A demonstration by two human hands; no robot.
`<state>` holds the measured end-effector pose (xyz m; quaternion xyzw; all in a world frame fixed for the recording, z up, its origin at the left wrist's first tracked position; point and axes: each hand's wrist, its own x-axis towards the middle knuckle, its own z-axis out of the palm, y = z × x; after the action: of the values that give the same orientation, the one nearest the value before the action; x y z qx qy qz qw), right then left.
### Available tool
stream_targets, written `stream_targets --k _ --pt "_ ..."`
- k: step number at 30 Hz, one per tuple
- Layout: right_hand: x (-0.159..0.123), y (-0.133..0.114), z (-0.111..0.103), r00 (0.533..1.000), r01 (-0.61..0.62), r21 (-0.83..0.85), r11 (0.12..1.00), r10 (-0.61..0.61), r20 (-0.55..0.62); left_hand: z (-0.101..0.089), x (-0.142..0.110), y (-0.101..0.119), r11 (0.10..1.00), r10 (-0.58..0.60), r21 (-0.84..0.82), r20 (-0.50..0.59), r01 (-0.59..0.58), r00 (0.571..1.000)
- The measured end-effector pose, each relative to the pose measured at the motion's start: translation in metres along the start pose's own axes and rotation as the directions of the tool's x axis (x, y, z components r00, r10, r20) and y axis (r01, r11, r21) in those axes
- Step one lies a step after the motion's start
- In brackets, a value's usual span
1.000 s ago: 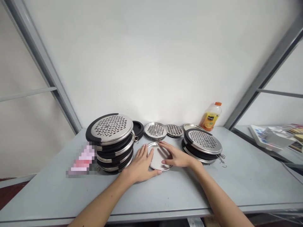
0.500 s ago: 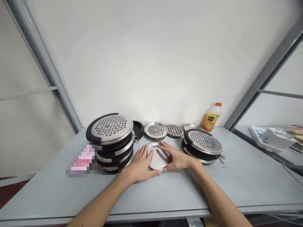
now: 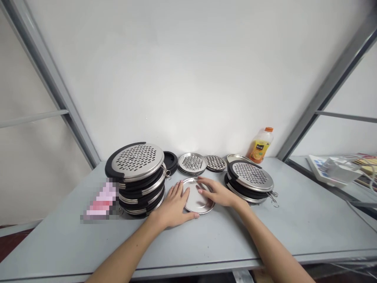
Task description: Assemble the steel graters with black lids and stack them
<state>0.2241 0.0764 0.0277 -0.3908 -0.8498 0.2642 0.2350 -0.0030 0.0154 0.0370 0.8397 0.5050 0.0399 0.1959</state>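
A shallow round metal dish (image 3: pixel 196 198) lies flat on the grey table between my hands. My left hand (image 3: pixel 173 206) rests open at its left rim, fingers spread and thumb along the near edge. My right hand (image 3: pixel 220 193) is open over the dish's right side, fingers reaching across the far right rim. Left of my left hand stands a tall stack of round graters (image 3: pixel 138 159) with black rims and wire loops. A lower stack of similar graters (image 3: pixel 251 175) sits to the right of my right hand.
Along the wall are black round parts (image 3: pixel 170 160), slotted metal discs (image 3: pixel 192 163), coarse grating discs (image 3: pixel 216 162) and another metal dish (image 3: pixel 238 158). An orange-capped juice bottle (image 3: pixel 260 146) stands at the back right. A blurred pink item (image 3: pixel 101 202) lies left.
My right thumb has lifted from the near rim and moved up over the dish, uncovering more of it. My left hand stays at the left rim. The view has shifted slightly.
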Motion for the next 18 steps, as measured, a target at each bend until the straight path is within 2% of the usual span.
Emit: stream_targets --k 3,5,7,9,10,12,14,18 --pt "0.004 0.001 0.006 0.984 0.037 -0.069 0.997 -0.048 -0.17 0.0 0.0 0.0 1.0 -0.001 0.005 0.001 0.001 1.0" --pt "0.007 0.003 0.013 0.946 0.001 -0.139 0.99 -0.046 -0.321 0.0 0.001 -0.001 1.0 0.009 0.001 -0.008 -0.009 1.0" --pt "0.01 0.006 0.021 0.881 -0.11 -0.198 0.974 0.003 -0.473 0.0 0.001 -0.001 1.0 0.015 -0.002 -0.014 -0.015 1.0" --pt "0.015 0.009 0.026 0.812 -0.259 -0.228 0.939 0.084 -0.578 -0.001 0.0 0.0 1.0 0.004 0.0 -0.011 -0.004 1.0" --pt "0.018 0.011 0.028 0.79 -0.319 -0.238 0.917 0.119 -0.601 -0.001 0.0 0.0 1.0 -0.004 -0.001 -0.01 0.004 1.0" --pt "0.025 0.015 0.029 0.779 -0.382 -0.263 0.886 0.155 -0.608 -0.002 -0.001 0.001 1.0 -0.015 -0.008 -0.011 0.015 1.0" --pt "0.033 0.019 0.027 0.783 -0.39 -0.299 0.871 0.142 -0.605 -0.002 -0.001 0.001 1.0 -0.008 -0.019 -0.013 0.008 1.0" --pt "0.043 0.026 0.024 0.764 -0.413 -0.324 0.851 0.13 -0.632 -0.002 -0.002 0.0 1.0 0.005 -0.026 -0.017 -0.006 1.0"
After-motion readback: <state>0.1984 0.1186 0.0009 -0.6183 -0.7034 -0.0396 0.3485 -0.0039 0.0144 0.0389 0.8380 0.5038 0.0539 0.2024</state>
